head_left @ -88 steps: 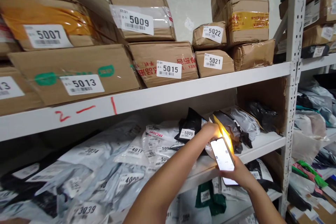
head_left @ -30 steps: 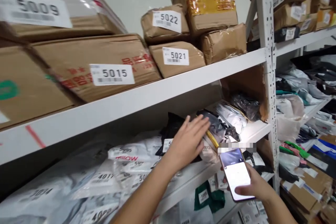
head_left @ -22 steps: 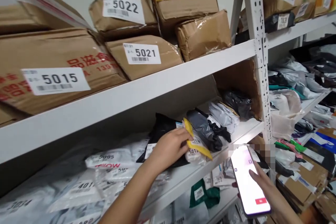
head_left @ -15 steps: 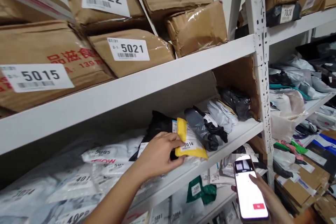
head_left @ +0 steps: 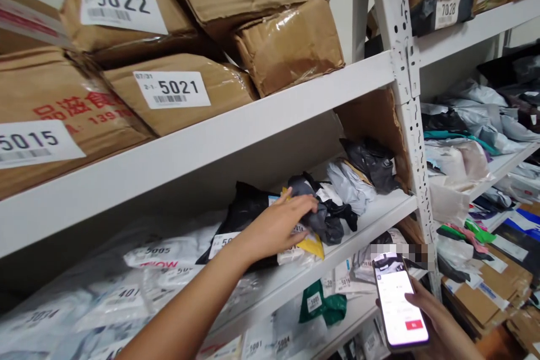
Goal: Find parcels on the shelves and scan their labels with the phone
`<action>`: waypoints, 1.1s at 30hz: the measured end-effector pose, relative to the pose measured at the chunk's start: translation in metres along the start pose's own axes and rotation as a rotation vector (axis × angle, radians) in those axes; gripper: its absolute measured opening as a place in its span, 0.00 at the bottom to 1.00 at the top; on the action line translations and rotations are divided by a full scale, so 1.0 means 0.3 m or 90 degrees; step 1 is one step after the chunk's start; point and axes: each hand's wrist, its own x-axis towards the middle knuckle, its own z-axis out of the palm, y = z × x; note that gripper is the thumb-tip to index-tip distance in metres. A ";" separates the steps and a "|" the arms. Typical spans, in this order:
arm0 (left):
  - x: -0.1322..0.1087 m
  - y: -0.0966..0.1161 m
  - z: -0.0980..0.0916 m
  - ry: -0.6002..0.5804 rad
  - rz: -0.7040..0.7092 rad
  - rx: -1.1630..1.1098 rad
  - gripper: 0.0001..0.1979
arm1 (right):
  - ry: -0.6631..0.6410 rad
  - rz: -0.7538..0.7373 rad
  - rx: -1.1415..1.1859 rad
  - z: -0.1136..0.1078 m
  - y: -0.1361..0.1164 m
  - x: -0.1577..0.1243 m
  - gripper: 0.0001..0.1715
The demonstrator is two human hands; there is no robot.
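Yellow packet (head_left: 313,245) lies under the left hand (head_left: 278,225), fingers spread flat; right hand (head_left: 442,327), below the packet, grips a phone (head_left: 400,306).

Hands: two, left hand (head_left: 276,228) and right hand (head_left: 441,323). Phone (head_left: 400,306): one. Yellow mailer (head_left: 312,245): one. Green bag (head_left: 324,307): one. Cardboard boxes (head_left: 291,45) on top shelf (head_left: 253,124), left bay: six in view. Number labels (head_left: 172,90) readable on these: three (5015, 5021, 5022).

Boxes (head_left: 177,95) above — mailers (head_left: 333,202) below.
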 end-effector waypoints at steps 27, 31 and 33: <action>0.363 -0.030 0.006 -0.060 0.109 0.001 0.31 | -0.200 -0.068 -0.061 -0.064 -0.078 0.099 0.47; 0.398 -0.047 0.001 -0.099 0.130 0.046 0.10 | -0.224 -0.061 -0.087 -0.076 -0.094 0.111 0.48; 0.383 -0.030 -0.011 -0.126 0.138 0.057 0.04 | -0.236 -0.059 -0.081 -0.097 -0.093 0.121 0.46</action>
